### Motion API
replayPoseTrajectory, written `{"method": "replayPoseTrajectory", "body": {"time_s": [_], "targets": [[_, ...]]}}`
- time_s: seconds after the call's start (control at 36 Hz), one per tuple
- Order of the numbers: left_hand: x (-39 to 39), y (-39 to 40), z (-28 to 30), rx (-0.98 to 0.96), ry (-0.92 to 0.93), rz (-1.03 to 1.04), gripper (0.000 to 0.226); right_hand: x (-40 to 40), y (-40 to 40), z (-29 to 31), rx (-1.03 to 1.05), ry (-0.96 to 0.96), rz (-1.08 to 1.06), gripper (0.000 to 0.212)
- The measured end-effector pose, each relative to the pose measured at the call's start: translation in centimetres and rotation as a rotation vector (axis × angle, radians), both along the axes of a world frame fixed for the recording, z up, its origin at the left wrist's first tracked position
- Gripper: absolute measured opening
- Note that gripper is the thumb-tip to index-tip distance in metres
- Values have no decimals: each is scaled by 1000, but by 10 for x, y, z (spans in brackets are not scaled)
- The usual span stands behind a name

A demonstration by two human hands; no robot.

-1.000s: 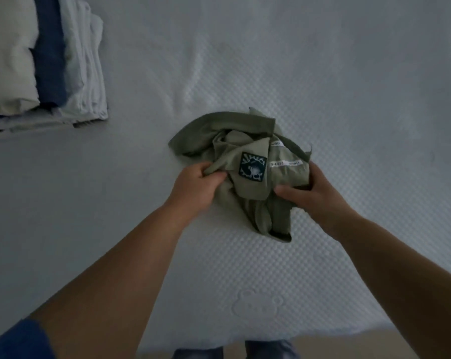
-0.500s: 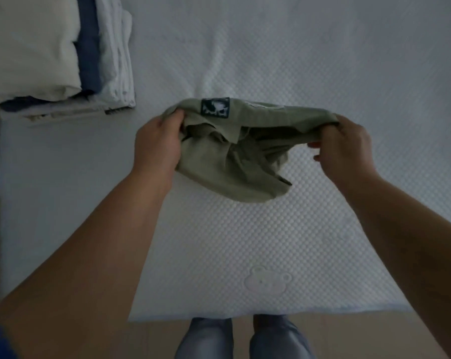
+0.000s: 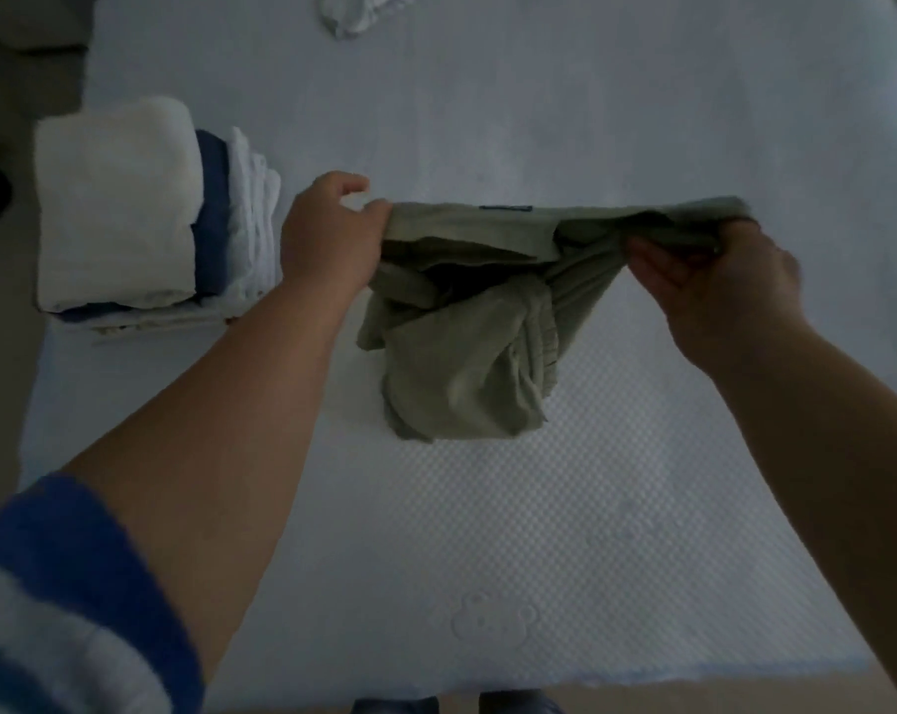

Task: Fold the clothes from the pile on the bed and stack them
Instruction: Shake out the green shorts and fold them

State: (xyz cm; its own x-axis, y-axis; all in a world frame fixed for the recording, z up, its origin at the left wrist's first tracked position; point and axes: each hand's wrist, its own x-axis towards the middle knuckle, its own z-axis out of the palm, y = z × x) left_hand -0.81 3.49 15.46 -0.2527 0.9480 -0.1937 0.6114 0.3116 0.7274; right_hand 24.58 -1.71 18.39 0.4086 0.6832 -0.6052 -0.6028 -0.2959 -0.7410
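Note:
An olive-green garment (image 3: 467, 353) hangs above the white bed (image 3: 487, 533), stretched by its top edge between my two hands. My left hand (image 3: 328, 234) pinches the left end of that edge. My right hand (image 3: 714, 270) grips the right end with curled fingers. The lower part of the garment droops in a crumpled bunch toward the mattress. A stack of folded clothes (image 3: 127, 224), cream on top with blue and white layers beside it, lies at the left side of the bed.
A crumpled white garment (image 3: 359, 12) lies at the far edge of the bed. The bed's left edge runs past the stack, with floor beyond. My feet show below the bed's near edge.
Both hands have lifted the green garment off the bed and pulled apart, stretching its top edge wide. The view has shifted, so the stack sits lower in the frame.

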Motion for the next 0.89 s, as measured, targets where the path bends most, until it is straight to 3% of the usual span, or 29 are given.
{"method": "replayPoseTrajectory", "body": {"time_s": [0.08, 0.22, 0.36, 0.47, 0.53, 0.56, 0.64, 0.72, 0.81, 0.86, 0.89], "targets": [[12, 0, -34, -86, 94, 23, 51, -6, 13, -31, -29, -199, 255, 33], [59, -40, -79, -66, 106, -293, 12, 1, 5, -110, -410, -500, 570, 50], [85, -59, -127, -299, 115, -460, 39, -2, -31, -165, -526, -681, 951, 34], [82, -63, -154, -491, 196, -436, 81, -6, -44, -187, -460, -739, 1086, 41], [73, -71, -161, -501, 261, -423, 92, -9, -49, -191, -451, -761, 1146, 19], [67, -76, -164, -490, 273, -408, 91, -10, -51, -191, -453, -762, 1173, 3], [45, -93, -168, -514, 234, -319, 80, -21, -62, -187, -333, -787, 1220, 12], [23, -101, -162, -533, 159, -156, 46, -39, -78, -176, -43, -1011, 1260, 10], [16, -102, -145, -384, 160, -57, 29, -57, -90, -164, 84, -980, 1267, 3], [22, -104, -128, -265, 79, -53, 28, -67, -96, -155, 184, -924, 1286, 5], [27, -104, -118, -277, 17, -62, 38, -71, -98, -150, 252, -915, 1302, 4]]}}
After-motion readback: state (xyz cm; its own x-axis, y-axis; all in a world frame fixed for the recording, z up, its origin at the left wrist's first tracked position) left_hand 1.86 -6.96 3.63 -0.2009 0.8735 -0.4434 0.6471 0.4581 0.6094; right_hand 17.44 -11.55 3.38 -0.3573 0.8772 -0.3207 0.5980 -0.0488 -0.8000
